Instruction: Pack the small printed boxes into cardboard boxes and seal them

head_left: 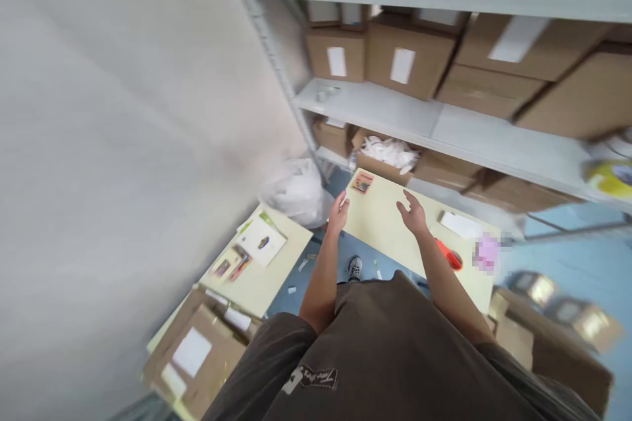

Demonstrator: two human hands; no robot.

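My left hand (338, 212) is raised by the left edge of a pale yellow table (380, 220), fingers extended and nothing in it. Over the same table, my right hand (413, 212) is held with thumb and fingers apart, also holding nothing. A small reddish picture card or packet (363, 182) lies at the table's far left corner, nearest my left hand. A red-orange object, perhaps a tape dispenser (449, 254), sits partly behind my right forearm. Beyond it is a white flat box or paper (461, 225).
Shelves (434, 125) with cardboard boxes (409, 56) stand ahead. A white plastic bag (296, 191) sits left of the table. A second table (291, 230) carries printed sheets (261, 239) and a carton (197, 348). More cartons (553, 342) stand at right. Scraps lie on the blue floor.
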